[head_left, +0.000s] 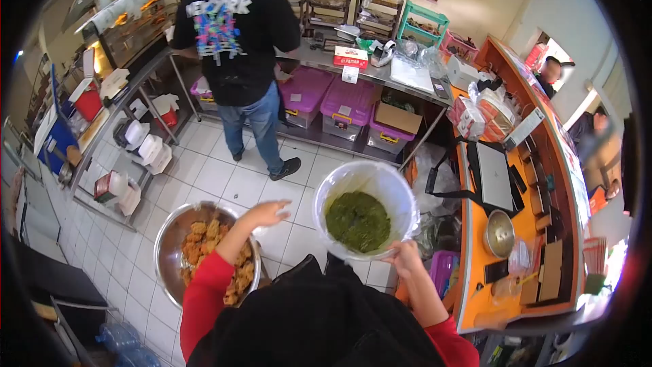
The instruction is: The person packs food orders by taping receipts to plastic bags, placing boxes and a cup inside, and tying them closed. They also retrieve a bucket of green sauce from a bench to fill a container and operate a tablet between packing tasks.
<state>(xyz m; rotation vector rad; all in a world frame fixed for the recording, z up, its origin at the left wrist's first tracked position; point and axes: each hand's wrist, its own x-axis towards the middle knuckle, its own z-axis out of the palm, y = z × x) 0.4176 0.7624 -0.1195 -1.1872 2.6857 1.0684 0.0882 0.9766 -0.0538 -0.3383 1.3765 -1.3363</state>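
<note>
My right hand [405, 258] grips the rim of a whitish plastic bucket [401, 194], which is tilted toward me. Thick dark green sauce [358, 221] covers its bottom. My left hand [270, 213] is in the air to the left of the bucket, fingers stretched out and holding nothing. Below my left forearm stands a wide steel bowl [165, 236] with pieces of golden-brown fried food [204, 234] in it. My left sleeve and forearm hide part of the bowl.
A person [234, 34] in a black T-shirt stands facing away at a steel counter [407, 76]. Purple-lidded storage boxes [346, 105] sit under it. On the right, an orange counter [472, 285] carries a laptop [496, 177] and a metal bowl [500, 234]. White tiles cover the floor.
</note>
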